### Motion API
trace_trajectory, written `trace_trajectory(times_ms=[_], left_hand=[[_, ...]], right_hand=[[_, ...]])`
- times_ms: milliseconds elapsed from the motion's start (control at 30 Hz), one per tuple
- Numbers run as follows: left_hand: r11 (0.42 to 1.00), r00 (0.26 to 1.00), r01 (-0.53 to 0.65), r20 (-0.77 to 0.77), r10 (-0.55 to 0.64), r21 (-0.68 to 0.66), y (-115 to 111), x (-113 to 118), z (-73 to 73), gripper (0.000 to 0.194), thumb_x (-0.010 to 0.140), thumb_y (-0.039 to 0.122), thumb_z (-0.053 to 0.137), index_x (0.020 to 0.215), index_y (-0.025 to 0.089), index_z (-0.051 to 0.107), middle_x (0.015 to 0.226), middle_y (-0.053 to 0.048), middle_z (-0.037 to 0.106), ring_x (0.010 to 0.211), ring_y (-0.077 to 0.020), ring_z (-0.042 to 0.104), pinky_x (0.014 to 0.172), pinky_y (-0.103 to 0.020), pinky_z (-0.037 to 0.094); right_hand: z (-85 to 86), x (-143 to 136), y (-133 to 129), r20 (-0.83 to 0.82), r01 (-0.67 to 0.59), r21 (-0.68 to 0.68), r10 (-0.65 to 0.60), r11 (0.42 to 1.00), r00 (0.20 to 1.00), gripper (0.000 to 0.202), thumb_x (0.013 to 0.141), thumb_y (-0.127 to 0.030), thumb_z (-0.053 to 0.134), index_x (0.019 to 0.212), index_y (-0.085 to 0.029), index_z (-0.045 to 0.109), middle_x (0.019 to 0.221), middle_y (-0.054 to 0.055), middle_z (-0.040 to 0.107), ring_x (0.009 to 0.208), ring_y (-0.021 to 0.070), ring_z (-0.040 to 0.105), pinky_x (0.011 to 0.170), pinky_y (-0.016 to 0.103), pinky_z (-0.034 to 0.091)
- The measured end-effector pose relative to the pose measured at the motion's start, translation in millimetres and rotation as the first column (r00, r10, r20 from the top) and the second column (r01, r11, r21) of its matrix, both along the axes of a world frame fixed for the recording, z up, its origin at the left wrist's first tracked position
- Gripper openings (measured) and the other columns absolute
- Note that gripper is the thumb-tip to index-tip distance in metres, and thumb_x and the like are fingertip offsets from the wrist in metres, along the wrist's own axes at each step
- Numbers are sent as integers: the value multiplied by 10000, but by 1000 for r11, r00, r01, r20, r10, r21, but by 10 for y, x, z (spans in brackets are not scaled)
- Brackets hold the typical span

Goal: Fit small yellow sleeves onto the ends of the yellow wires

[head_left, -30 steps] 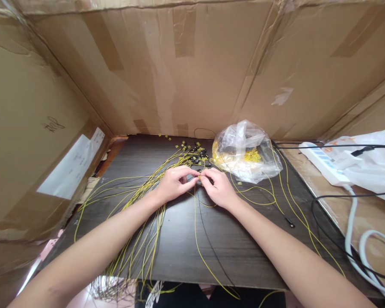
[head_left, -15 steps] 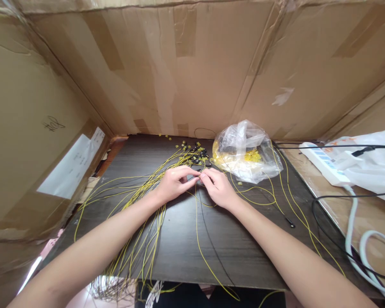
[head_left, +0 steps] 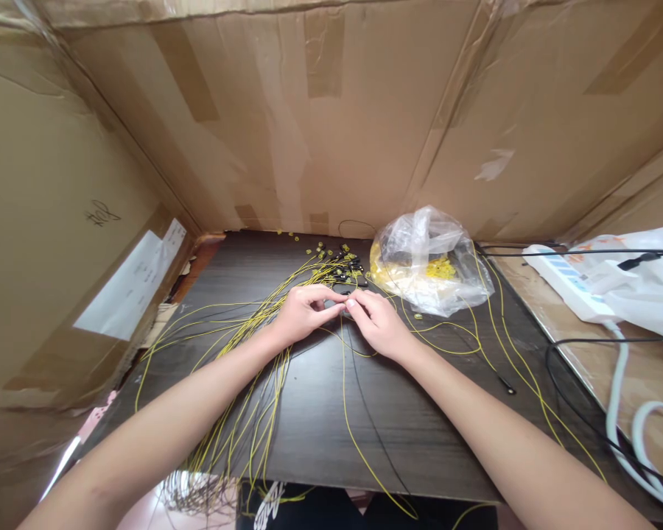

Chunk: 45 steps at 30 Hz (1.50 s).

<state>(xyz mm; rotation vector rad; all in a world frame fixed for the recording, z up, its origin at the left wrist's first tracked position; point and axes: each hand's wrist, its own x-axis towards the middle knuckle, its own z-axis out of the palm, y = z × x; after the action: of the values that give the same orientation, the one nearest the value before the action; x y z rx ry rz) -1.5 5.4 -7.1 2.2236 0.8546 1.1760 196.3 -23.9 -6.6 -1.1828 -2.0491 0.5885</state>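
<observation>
Thumb and fingertips pinched, my left hand (head_left: 303, 315) meets my right hand (head_left: 380, 322) over the middle of the dark table. Between them is the end of a thin wire pair; the tiny dark piece at the fingertips is mostly covered. From the pinch a yellow wire (head_left: 345, 401) and a black wire (head_left: 367, 412) hang down past the front table edge. Just beyond the hands lies a pile of black wire ends (head_left: 353, 265) with small yellow clear pieces (head_left: 320, 246) scattered about. A bundle of yellow wires (head_left: 248, 320) runs under my left forearm.
A clear plastic bag (head_left: 428, 283) of small yellow pieces stands behind my right hand. On the right are a white power strip (head_left: 566, 283), a white cable (head_left: 613, 390) and a white bag (head_left: 641, 294). Cardboard walls (head_left: 254, 132) enclose the table (head_left: 309, 434) at back and sides.
The whole view has shifted slightly, so things appear a little further right. Both hands keep the same pinch at the same spot over the table.
</observation>
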Motion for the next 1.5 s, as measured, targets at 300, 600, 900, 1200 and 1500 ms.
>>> trace_trajectory(times_ms=[300,600,900,1200,1500], left_hand=[[999,999,0,-37,2,43,-22,0,36,162,897,259,711,1000,174,804,724,-16,724,513,-79,532,557,-209,456],[998,996,-62,-71,62,2,-53,3,60,146,870,201,693,975,167,789,724,-3,711,528,-78,550,575,-201,466],[997,998,-25,-63,30,69,-21,-5,23,158,901,225,696,1006,173,801,749,-15,727,536,-79,534,576,-207,448],[994,998,-4,-66,11,106,-28,-5,24,141,906,196,697,1006,165,791,762,-11,726,534,-73,538,574,-199,449],[991,996,-18,-86,30,134,-45,-2,37,120,896,196,690,975,162,773,766,-15,714,542,-79,545,573,-207,459]], right_hand=[[18,-7,-16,-29,38,21,-37,999,999,296,1038,-298,378,785,-221,511,777,33,612,756,194,571,722,314,398],[6,-7,-16,-22,26,35,-25,999,999,164,1000,-259,458,898,-209,575,851,45,660,813,205,592,775,330,421],[-3,-3,-12,-29,21,14,-20,1000,999,203,1021,-289,430,917,-205,582,899,63,672,853,218,600,795,348,427],[12,3,-7,-24,17,4,-17,1000,1000,276,1038,-310,406,830,-212,558,804,42,624,790,204,570,750,329,409],[6,-6,-4,13,3,-6,-3,1000,1000,365,1055,-332,359,726,-220,469,706,23,553,729,199,514,714,330,365]])
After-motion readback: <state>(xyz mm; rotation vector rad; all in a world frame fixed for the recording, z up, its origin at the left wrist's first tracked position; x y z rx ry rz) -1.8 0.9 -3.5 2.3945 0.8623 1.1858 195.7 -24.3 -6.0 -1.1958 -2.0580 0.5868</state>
